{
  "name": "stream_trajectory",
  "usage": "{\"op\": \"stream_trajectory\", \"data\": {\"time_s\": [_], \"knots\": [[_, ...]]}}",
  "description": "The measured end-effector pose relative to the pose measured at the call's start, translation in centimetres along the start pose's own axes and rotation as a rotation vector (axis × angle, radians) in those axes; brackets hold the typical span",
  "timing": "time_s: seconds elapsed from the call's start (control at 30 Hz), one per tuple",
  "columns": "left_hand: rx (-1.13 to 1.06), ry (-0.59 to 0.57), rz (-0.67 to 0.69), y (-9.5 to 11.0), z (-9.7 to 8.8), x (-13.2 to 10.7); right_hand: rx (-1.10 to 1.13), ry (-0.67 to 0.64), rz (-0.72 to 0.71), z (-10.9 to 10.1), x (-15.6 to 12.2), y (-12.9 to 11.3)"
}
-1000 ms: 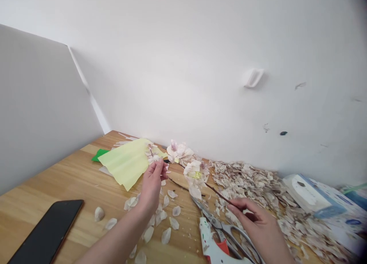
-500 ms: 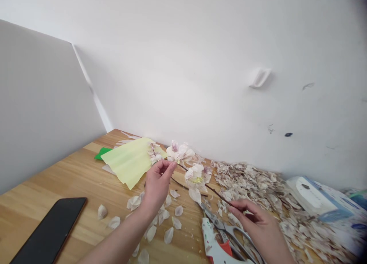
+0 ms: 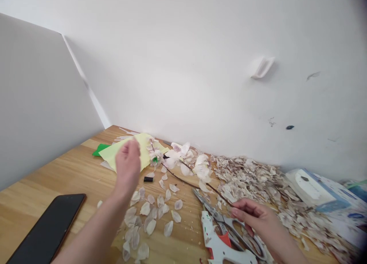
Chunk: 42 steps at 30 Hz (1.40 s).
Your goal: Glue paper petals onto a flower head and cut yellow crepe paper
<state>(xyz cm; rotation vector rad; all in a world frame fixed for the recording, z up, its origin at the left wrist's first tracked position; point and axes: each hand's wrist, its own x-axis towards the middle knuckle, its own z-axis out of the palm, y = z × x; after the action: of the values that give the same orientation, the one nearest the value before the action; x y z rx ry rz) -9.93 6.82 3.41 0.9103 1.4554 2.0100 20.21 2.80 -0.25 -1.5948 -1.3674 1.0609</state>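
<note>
A flower branch (image 3: 218, 194) is held by its dark stem, near the middle of the surface (image 3: 86, 176), slanting away from the right hand. Along it, 1 white blossom (image 3: 202, 166) is seen near, and more pale petals (image 3: 178, 152) are seen beyond it. The stem is pinched between the thumb and the fingers of the right hand (image 3: 252, 214). The left hand (image 3: 128, 157) is seen well apart from it, blurred, with the fingers curled narrow; whether anything is held there cannot be told. A thin dark twig (image 3: 180, 178) is seen beside the branch, and near its far end a small flower cluster (image 3: 155, 154) with a green spot is placed. A short black piece (image 3: 148, 179) is laid near it. Under the right hand, scissors (image 3: 212, 211) are laid, and a white glue gun (image 3: 211, 239) is placed just beside them. Behind the left hand, a yellow sheet (image 3: 108, 157) is spread next to a green sheet (image 3: 100, 149). Loose petals (image 3: 151, 226) are scattered between the arms. Farther out, a phone (image 3: 47, 229) is placed at left; at right, a petal heap (image 3: 249, 178) is bordered by a box (image 3: 311, 187).
</note>
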Motion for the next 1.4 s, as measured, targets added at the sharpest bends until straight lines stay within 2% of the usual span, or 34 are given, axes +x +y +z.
{"op": "stream_trajectory", "data": {"time_s": [0.1,0.17,0.23,0.3,0.37,0.43,0.6,0.7,0.8,0.87,0.93,1.03,1.07,1.1,1.13,1.2,1.33,1.4], "knots": [[0.019,0.1,0.071,0.9,-1.2,1.5,0.024,0.003,0.02,0.0,0.0,-0.3],[0.142,0.004,0.088,1.1,-0.9,0.8,0.018,0.019,0.014,0.1,0.0,-0.5],[0.259,-0.19,0.099,1.0,0.1,-0.8,0.005,0.02,0.004,0.2,0.1,-0.4],[0.382,-0.331,0.104,0.5,1.3,-2.7,-0.006,0.012,0.001,0.4,0.2,-0.2],[0.533,-0.412,0.121,0.1,2.1,-4.0,-0.024,-0.004,0.004,0.4,0.4,0.3],[0.601,-0.447,0.148,-0.3,2.4,-4.5,-0.048,-0.031,0.021,0.3,0.7,0.8],[0.535,-0.427,0.195,-1.0,2.1,-4.1,-0.062,-0.08,0.04,0.1,1.1,1.4],[0.48,-0.328,0.217,-0.9,1.8,-3.3,-0.046,-0.063,0.016,0.1,0.9,1.1],[0.423,-0.167,0.235,-0.4,0.9,-1.4,-0.04,-0.047,0.017,0.0,0.8,0.8],[0.382,-0.032,0.256,0.3,-0.5,0.5,-0.051,-0.044,0.032,-0.2,0.7,0.6],[0.231,0.225,0.285,0.9,-2.5,2.4,-0.072,-0.027,0.024,-0.4,0.7,0.4],[0.139,0.401,0.369,1.7,-5.6,4.8,-0.114,0.002,0.002,-0.6,0.7,0.4],[0.089,0.485,0.407,1.8,-6.3,5.3,-0.123,0.007,-0.001,-0.6,0.8,0.4],[0.073,0.517,0.43,1.8,-6.6,5.5,-0.125,0.009,-0.003,-0.5,0.8,0.5],[0.075,0.507,0.454,1.8,-6.6,5.5,-0.121,0.01,-0.004,-0.4,0.9,0.6],[0.133,0.362,0.471,1.6,-5.6,4.6,-0.104,0.0,0.002,-0.2,1.1,0.7],[0.289,-0.098,0.487,0.7,-1.0,0.8,-0.088,-0.031,0.018,0.2,1.0,0.7],[0.434,-0.367,0.607,0.1,0.9,-1.1,-0.084,-0.025,0.015,0.4,0.8,0.6]]}}
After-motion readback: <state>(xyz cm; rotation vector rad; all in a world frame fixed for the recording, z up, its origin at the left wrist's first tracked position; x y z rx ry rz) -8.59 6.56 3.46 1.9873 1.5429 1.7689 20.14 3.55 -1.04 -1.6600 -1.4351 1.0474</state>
